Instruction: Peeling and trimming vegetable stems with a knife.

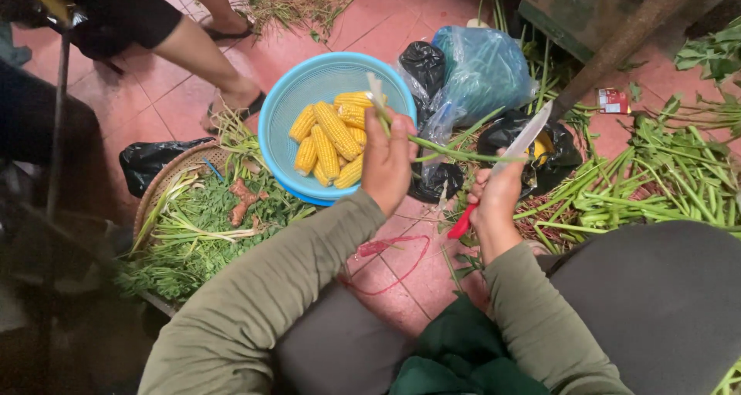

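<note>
My left hand (388, 162) is closed around a thin green stalk (451, 151) that runs right from the fist, with its pale end sticking up above my fingers. My right hand (494, 198) grips a knife (521, 142) by its red handle, the light blade angled up and to the right, touching the stalk. Just beyond my left hand stands a blue plastic bowl (297, 102) holding several yellow corn cobs (332, 136).
A woven basket of leafy greens (204, 225) lies at left. Cut green stalks (656, 187) pile up at right. Blue (482, 71) and black (424, 67) plastic bags sit behind the bowl. Another person's sandalled feet (231, 102) stand on the pink tiles at upper left.
</note>
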